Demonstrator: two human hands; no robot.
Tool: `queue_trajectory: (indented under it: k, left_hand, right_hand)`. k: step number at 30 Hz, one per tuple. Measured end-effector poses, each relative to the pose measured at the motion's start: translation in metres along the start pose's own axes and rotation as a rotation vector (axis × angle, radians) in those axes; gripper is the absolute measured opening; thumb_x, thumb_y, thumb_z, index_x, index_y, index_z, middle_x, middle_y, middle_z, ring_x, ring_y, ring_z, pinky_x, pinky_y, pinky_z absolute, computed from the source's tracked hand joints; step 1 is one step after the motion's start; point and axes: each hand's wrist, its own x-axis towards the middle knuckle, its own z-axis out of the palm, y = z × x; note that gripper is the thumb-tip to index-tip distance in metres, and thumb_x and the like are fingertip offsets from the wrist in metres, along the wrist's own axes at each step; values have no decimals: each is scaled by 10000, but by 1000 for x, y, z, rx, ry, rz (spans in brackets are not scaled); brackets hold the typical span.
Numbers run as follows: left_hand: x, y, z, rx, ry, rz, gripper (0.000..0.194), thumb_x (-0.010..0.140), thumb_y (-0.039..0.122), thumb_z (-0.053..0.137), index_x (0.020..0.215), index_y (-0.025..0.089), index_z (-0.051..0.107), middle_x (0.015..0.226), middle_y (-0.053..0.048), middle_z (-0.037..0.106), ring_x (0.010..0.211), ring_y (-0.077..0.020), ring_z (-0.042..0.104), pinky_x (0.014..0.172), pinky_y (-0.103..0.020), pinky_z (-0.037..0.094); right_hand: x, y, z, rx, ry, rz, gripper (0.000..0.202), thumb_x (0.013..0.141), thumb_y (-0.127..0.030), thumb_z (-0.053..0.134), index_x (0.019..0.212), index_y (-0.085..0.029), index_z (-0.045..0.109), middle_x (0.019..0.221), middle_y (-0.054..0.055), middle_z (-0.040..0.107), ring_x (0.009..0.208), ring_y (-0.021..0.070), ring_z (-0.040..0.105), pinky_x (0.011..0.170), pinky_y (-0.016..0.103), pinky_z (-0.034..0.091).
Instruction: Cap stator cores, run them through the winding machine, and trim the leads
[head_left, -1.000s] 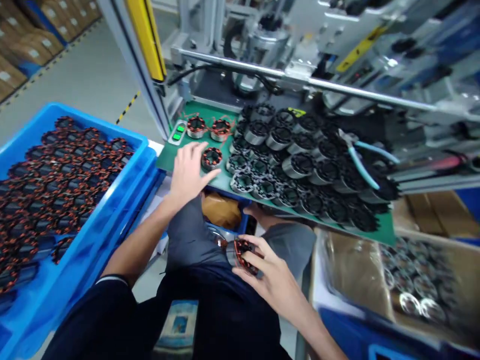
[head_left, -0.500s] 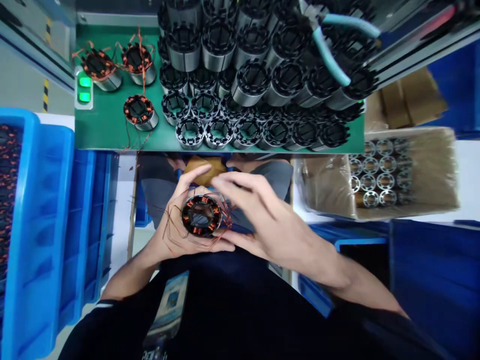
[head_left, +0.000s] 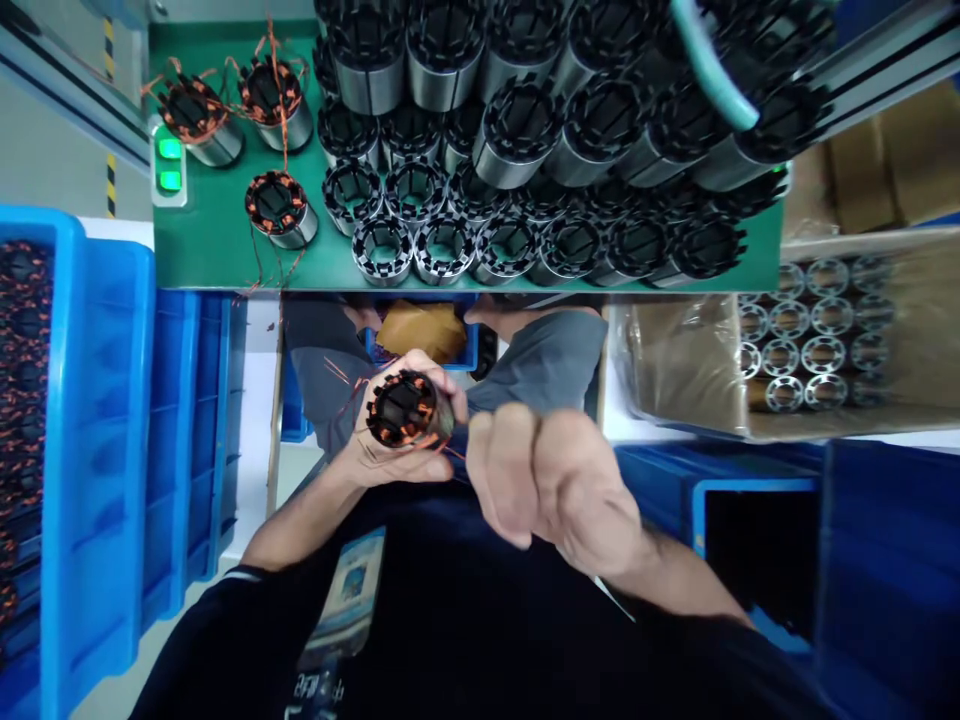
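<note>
In front of the green desk, a worker's right hand, outspread half a second ago, is curled nearly closed; whether its fingers grip anything cannot be told. Just beside it, the left hand keeps its fingers wrapped around a copper-wound stator, whose wound end now turns leftward.

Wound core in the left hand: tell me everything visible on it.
The wound core is a short cylinder: black toothed end, copper-coloured windings around the ring, dark hollow middle, metallic-looking outer wall. Loose, thin orange wires trail from it. The left hand grips it around the wall, its toothed end facing the camera, on the person's side of the green board. Whether the blurred right hand beside it holds a wire is unclear.
</note>
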Motion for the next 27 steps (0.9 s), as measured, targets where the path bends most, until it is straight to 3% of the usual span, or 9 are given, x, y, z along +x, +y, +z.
queue_trajectory:
  k: [1,3,5,8,11,14,18,23,27]
  left_hand:
    - [0,-4,2,-68,45,12,825,798,949,896,1204,306,576,990,-8,663,849,-206,765,796,-377,691]
    - [0,-6,3,-141,100,36,823,788,885,943,1177,315,494,944,16,605,833,-194,746,785,-354,660]
    - [0,0,1,-156,28,9,826,804,840,958,1179,325,432,910,40,612,731,-154,698,698,-315,603]
    - [1,9,-3,-306,-132,-63,824,835,734,998,1223,344,385,915,68,691,516,-66,551,553,-255,490]
    - [3,10,-3,-486,-184,-191,962,698,757,1078,1196,343,366,858,82,715,399,-64,519,429,-223,421]
    - [3,9,-1,-709,-250,-245,915,742,758,1065,1212,325,411,869,74,733,336,-50,475,359,-203,416]
    - [-3,8,-1,-895,-331,-278,804,849,686,1055,1290,289,512,990,30,774,340,-4,414,390,-194,493]
    - [-15,2,1,-932,-318,-345,746,881,697,1019,1355,276,627,846,51,729,345,-48,437,409,-234,530]
    - [-16,7,4,-862,-276,-384,575,921,665,989,1186,224,731,798,26,708,374,-38,437,415,-215,503]
  right_hand:
    - [-2,8,2,-18,42,-1,144,1236,-406,508,1155,-315,585,975,2,759,575,126,597,609,292,594]
    - [-7,17,-1,-179,-5,-26,65,1195,-343,587,1153,-310,625,1008,31,769,703,169,693,673,329,616]
    - [-12,14,-12,-340,-55,-107,112,1168,-424,659,1166,-313,681,1095,69,799,917,234,788,780,389,669]
    - [-13,0,-31,-498,72,-67,384,1177,-660,562,1324,-333,699,1354,141,795,1142,306,806,840,460,711]
    - [-3,-11,-39,-678,107,13,291,1160,-428,664,1429,-345,738,1432,137,807,1261,320,795,913,473,720]
    - [12,-10,-34,-826,83,-62,396,1056,-199,809,1440,-290,791,1372,119,862,1192,295,835,884,421,721]
    - [21,-8,-27,-978,31,-347,301,998,-128,913,1274,-235,861,1115,60,879,980,227,837,828,377,703]
    - [24,-17,-27,-1190,-162,-307,240,1047,-131,908,1244,-266,883,954,1,826,852,178,738,726,365,603]
    - [33,-21,-34,-1369,-283,-365,319,1070,-107,866,1360,-242,852,934,-1,820,820,184,711,709,380,565]
